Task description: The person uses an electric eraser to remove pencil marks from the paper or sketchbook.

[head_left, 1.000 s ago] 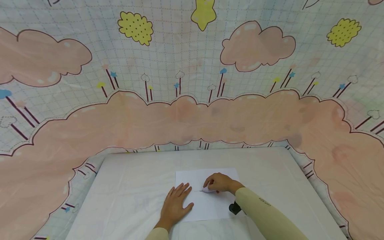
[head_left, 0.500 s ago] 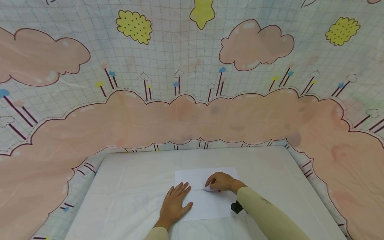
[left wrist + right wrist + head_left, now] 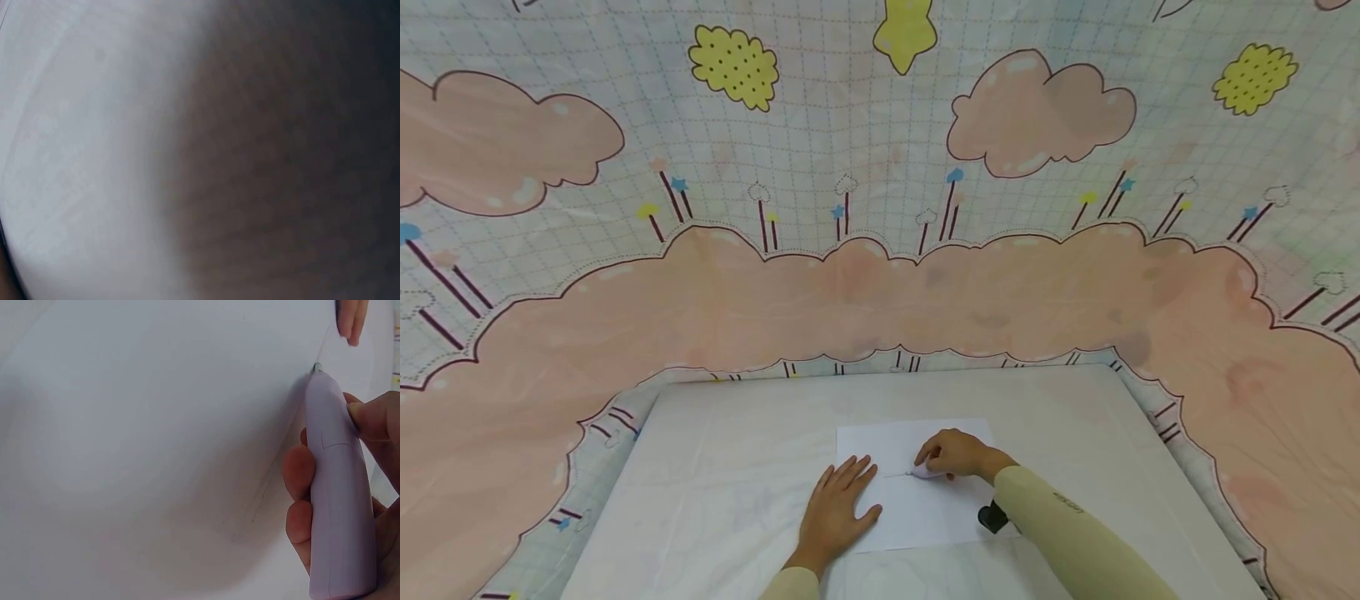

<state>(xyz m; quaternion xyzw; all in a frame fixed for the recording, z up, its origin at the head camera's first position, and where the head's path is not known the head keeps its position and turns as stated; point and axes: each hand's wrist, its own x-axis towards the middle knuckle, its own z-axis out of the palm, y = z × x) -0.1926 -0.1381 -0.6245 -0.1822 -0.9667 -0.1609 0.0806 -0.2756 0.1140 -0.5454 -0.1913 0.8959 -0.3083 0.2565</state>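
Observation:
A sheet of white paper (image 3: 917,525) lies on the white-covered table. My left hand (image 3: 837,508) rests flat on its left side, fingers spread; its fingertips (image 3: 351,322) also show at the top of the right wrist view. My right hand (image 3: 958,454) grips a lavender pen-shaped tool (image 3: 340,506), thumb on one side and curled fingers on the other. Its small metal tip (image 3: 317,367) is right at the paper, on a thin line (image 3: 893,476) that runs toward the left hand. Faint dark marks also show beside the tool. The left wrist view is mostly blurred and dark.
The table (image 3: 715,483) has a wrinkled white cover. Behind it and around its sides hangs a cloth (image 3: 880,308) printed with clouds and stars. A black device (image 3: 993,517) sits under the right wrist, over the paper's lower right.
My right hand has slid slightly to the right with the lavender tool, and more of the thin line shows left of the tip. The left hand stays in place.

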